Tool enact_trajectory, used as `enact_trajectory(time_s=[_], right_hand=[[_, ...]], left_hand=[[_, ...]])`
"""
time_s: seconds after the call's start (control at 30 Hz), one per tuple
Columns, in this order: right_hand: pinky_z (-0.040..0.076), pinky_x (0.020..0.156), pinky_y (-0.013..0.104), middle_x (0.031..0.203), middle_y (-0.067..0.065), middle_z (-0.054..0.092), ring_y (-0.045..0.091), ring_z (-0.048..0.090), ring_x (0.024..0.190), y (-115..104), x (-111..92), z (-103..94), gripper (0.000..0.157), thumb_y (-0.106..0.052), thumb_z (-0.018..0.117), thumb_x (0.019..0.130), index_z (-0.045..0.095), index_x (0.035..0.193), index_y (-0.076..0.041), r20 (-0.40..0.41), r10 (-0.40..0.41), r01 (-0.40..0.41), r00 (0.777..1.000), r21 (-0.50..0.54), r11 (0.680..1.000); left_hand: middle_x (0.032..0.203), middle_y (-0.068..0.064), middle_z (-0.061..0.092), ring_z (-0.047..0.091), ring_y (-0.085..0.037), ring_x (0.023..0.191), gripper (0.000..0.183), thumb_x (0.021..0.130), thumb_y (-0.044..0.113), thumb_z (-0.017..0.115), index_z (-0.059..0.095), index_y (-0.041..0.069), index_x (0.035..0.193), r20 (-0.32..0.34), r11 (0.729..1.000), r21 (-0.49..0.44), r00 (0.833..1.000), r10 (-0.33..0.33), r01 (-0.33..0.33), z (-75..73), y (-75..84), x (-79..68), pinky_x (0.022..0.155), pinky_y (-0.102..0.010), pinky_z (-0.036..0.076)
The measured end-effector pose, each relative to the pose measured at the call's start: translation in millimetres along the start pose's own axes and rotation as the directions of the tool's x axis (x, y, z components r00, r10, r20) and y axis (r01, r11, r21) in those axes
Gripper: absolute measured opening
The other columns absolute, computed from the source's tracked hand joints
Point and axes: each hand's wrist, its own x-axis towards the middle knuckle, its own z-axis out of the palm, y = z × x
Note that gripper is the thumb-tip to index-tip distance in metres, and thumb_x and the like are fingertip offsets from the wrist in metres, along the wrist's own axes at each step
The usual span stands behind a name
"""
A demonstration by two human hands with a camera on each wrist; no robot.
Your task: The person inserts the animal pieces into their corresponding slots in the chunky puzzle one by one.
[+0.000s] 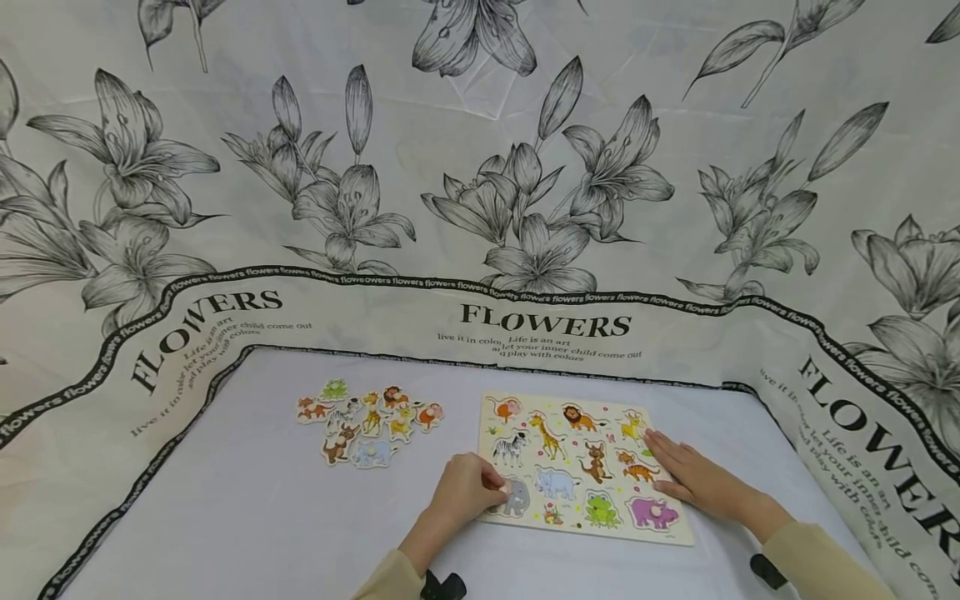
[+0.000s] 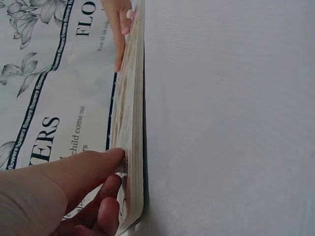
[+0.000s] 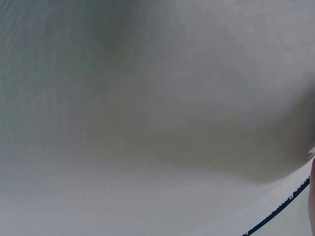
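A wooden animal puzzle board [image 1: 517, 457] lies on the white cloth. At its near left corner my left hand [image 1: 467, 490] pinches a grey elephant puzzle piece [image 1: 517, 498] between thumb and fingers, over the elephant picture. In the left wrist view, the thumb and curled fingers [image 2: 112, 158] meet low over the board's edge [image 2: 138, 147], partly hiding the piece. My right hand [image 1: 701, 479] lies with straight fingers on the board's right edge, beside the tiger picture. A purple hippo piece [image 1: 652, 513] with a knob sits in the near right corner.
Left of the board, several loose animal pieces lie in a cluster, among them a blue rhino [image 1: 372, 453], a kangaroo [image 1: 341, 443] and a green frog [image 1: 334, 388]. A flower-printed cloth [image 1: 360, 312] rises behind the table. The right wrist view shows mostly blurred pale cloth.
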Motion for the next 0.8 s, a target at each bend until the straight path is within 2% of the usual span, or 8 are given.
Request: enact_trajectory(time_s=[0.2,0.43,0.63,0.8], right_hand=[[-0.014,0.100,-0.002,0.154,0.024,0.027,-0.024,-0.015,0.128,0,-1,0.5,0.073,-0.047,0.049,0.096,0.028,0.149,-0.001,-0.005,0.002,-0.002,1.000,0.005,1.000],[-0.014,0.100,-0.002,0.154,0.024,0.027,-0.025,-0.016,0.127,0,-1,0.9,0.074,-0.048,0.049,0.096,0.027,0.150,-0.001,0.004,0.014,-0.014,1.000,0.008,1.000],[-0.014,0.100,-0.001,0.154,0.023,0.027,-0.024,-0.016,0.128,0,-1,1.1,0.074,-0.048,0.049,0.096,0.028,0.150,-0.001,0.001,0.010,-0.009,1.000,-0.006,1.000],[-0.014,0.101,-0.001,0.154,0.024,0.028,-0.024,-0.016,0.129,-2,-1,-0.1,0.073,-0.046,0.049,0.097,0.028,0.149,0.000,-0.009,-0.005,0.005,1.000,-0.004,1.000]], left_hand=[[0.064,0.008,0.063,0.049,0.000,0.057,0.008,0.073,0.012,0.081,0.073,0.010,0.073,0.025,1.000,-0.011,1.000,-0.003,0.003,-1.6,0.1,0.0,0.055,-0.016,0.042],[0.072,0.007,0.064,0.049,-0.002,0.061,0.012,0.075,0.012,0.079,0.076,0.008,0.085,0.075,0.999,-0.052,0.997,-0.002,0.006,-8.8,1.3,-0.7,0.055,-0.017,0.042],[0.081,0.002,0.067,0.050,-0.004,0.064,0.018,0.077,0.020,0.080,0.075,0.009,0.090,0.054,0.997,-0.077,0.999,0.001,0.003,-16.4,1.0,-1.4,0.056,-0.019,0.043],[0.087,0.001,0.068,0.050,-0.004,0.063,0.018,0.078,0.012,0.076,0.075,0.010,0.096,0.011,0.997,-0.073,1.000,0.009,-0.008,-25.0,-1.9,0.4,0.054,-0.019,0.042]])
